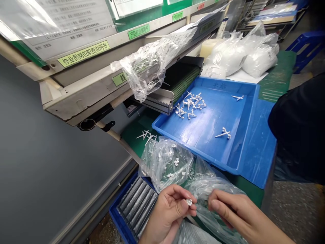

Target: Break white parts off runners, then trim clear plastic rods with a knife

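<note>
Bright, even indoor light falls from above, and shadows are soft. The deepest shade sits under the shelf (76,101) on the left. A laminated sheet (38,20) at the far left is washed out by white glare, its print blurred. The blue tray (243,142) carries pale streaks of sheen. A clear plastic bag (165,162) in the near centre glints with small highlights, as does the hanging bag (152,64) farther back. The left hand (170,210) and right hand (236,213), at the near edge, are evenly lit and fairly sharp. A dark sleeve (299,128) on the right is almost black, without detail. Straight lines tilt and bow towards the edges, and the far right corner is soft.
</note>
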Tool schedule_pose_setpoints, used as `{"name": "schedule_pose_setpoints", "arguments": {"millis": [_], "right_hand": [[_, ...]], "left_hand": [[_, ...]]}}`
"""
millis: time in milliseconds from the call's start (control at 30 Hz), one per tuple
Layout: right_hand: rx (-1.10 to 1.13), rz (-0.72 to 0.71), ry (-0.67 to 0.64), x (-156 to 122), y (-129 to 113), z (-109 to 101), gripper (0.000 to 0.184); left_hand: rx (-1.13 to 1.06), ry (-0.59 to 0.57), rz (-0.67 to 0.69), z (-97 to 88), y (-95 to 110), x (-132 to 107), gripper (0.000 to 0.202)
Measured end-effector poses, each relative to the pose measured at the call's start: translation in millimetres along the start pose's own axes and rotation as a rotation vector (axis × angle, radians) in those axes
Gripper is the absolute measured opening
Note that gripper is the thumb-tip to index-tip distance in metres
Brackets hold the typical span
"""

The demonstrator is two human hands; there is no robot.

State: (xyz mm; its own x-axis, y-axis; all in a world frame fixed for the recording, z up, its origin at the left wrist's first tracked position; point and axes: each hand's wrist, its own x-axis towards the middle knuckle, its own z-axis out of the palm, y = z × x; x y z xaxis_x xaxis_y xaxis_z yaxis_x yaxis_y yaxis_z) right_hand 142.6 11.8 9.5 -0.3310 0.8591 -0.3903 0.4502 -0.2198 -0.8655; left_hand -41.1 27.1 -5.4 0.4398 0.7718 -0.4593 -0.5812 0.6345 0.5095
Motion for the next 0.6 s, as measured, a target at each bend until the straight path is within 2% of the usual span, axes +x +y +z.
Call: {"name": "schedule_pose_setpoints", "arguments": {"millis": [100,233,433,500,600], "right_hand": [[-0.136,-0.110,0.084,0,2,0,0.038],[-0.025,-0.094,0.207,-3,4,0,0.028],[0.323,-0.027,0.097,-4,-2,4,0.024],[0.300,-0.012,0.119,-4,-7,4,0.023],[0.202,-0.033,0.221,-4,-9,3,0.021]], "left_hand": [[0.044,-0.013,0.053,1.5,0,0,0.018],[0.050,-0.005,0.038,2.9,0,0,0.018],[0.086,-0.023,0.079,4.6,-1,-2,0.016],[0.097,-0.040,0.106,5.1,-1,-2,0.015],[0.113,-0.060,0.138,4.9,-1,-3,0.015]]}}
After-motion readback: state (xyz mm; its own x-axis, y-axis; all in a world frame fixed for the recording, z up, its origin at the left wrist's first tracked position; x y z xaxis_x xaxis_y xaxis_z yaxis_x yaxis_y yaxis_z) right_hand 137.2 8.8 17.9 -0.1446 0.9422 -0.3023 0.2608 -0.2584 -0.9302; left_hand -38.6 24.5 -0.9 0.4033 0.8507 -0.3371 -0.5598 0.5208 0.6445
